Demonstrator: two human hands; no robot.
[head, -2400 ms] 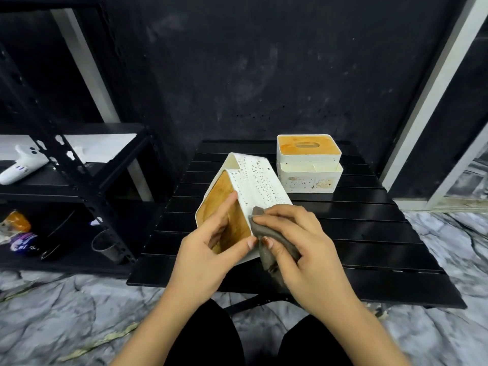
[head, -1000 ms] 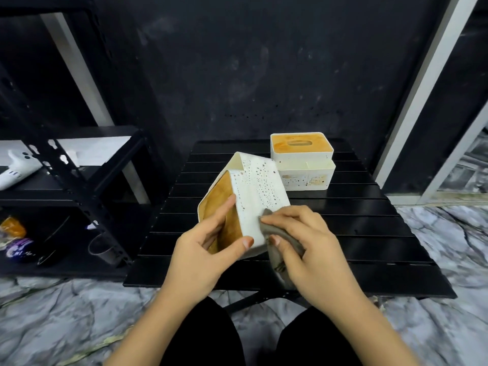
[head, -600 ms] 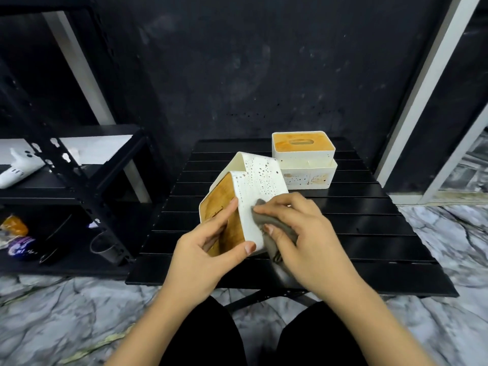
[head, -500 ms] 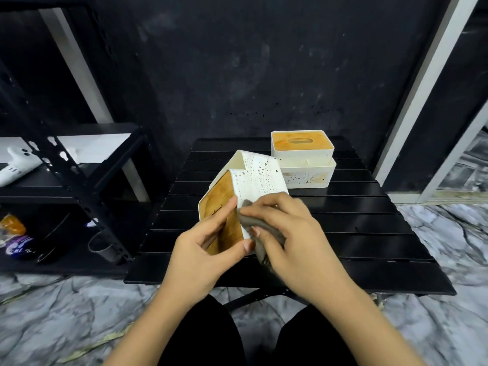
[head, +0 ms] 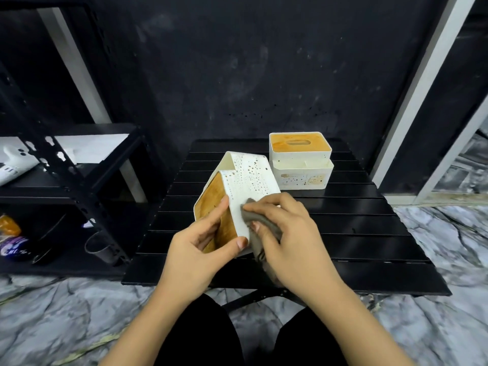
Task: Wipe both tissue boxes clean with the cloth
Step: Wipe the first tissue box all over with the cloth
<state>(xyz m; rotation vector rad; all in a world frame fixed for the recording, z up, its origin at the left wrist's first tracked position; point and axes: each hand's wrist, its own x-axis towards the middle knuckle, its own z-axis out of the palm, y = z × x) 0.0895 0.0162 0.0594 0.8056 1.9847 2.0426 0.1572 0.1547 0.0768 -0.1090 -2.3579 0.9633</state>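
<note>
Tissue box (head: 245, 180), tilted, was gripped by the left hand (head: 195, 249); cloth (head: 257, 228) was pinched against it by the right hand (head: 287, 239).

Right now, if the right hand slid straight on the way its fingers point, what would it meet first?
The right hand points up-left across the held tissue box; past that box's edge, likely the left hand's fingers, though depth is unclear.

black slatted table (head: 369, 228) | second tissue box (head: 301, 165) upright, apparently spotted
</note>
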